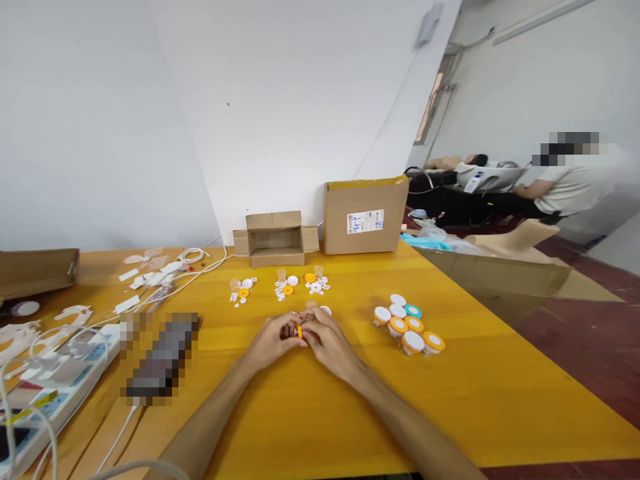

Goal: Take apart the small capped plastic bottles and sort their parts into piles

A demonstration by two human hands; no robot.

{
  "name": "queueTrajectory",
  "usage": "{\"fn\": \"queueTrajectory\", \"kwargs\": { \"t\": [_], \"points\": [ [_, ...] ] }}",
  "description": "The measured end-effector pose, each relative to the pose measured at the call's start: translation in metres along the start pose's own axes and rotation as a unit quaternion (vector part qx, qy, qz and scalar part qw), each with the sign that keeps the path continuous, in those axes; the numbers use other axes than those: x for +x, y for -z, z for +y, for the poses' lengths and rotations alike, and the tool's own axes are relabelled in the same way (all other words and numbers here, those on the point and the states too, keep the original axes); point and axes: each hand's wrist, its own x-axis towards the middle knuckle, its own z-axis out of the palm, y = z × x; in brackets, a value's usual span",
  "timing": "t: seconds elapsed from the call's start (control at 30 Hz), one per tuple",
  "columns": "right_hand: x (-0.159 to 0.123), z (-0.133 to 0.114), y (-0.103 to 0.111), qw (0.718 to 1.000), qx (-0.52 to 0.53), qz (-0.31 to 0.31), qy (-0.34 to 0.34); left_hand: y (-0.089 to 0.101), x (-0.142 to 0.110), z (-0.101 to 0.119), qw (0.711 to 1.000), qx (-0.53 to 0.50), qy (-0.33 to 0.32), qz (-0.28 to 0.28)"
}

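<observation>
Orange piece point(300, 331): held up between my two hands, just above the table point(320, 413), near its middle. Seen edge-on, it's a thin bright orange band, probably round; the rest is hidden by my fingers. Left hand point(270, 342): thumb and fingertips pinched on it. Right hand point(331, 345): fingertips closed on its other side. Can't tell if anything else is in the grip.

Progress, my read: eight lidded cups point(413, 343) look put together, bunched to my right, lids white, orange and one teal, clear bodies below. The one in my fingers looks unfinished. Three sets of loose parts lie apart beyond my hands, each with a clear cup point(281, 275), an orange ring point(243, 293) and small white bits. A white disc point(325, 311) lies just past my right fingers.

Farther out: open carton point(277, 259) and taller box point(365, 217) by the wall, phone point(163, 353) and power strip point(65, 407) to my left.
</observation>
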Motion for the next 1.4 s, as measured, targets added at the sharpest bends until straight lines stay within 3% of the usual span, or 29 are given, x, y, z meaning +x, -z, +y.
{"fn": "queueTrajectory", "kwargs": {
  "t": [0.5, 0.7, 1.03, 1.4],
  "points": [
    [0.0029, 0.0022, -0.0022, 0.995, 0.075, 0.020, -0.069, -0.0006, -0.0008, -0.0060, 1.000, 0.002, 0.009, 0.001],
    [0.0047, 0.0004, 0.0001, 0.992, 0.087, 0.022, -0.088, 0.0001, -0.0002, -0.0085, 1.000, 0.010, -0.016, 0.007],
    [0.0042, 0.0027, -0.0026, 0.980, 0.118, 0.026, -0.159, 0.0010, -0.0023, -0.0046, 0.991, 0.128, -0.029, 0.035],
    [0.0039, 0.0036, -0.0054, 0.977, 0.142, 0.022, -0.160, 0.0029, -0.0018, -0.0036, 0.979, 0.195, -0.022, 0.046]
  ]
}}
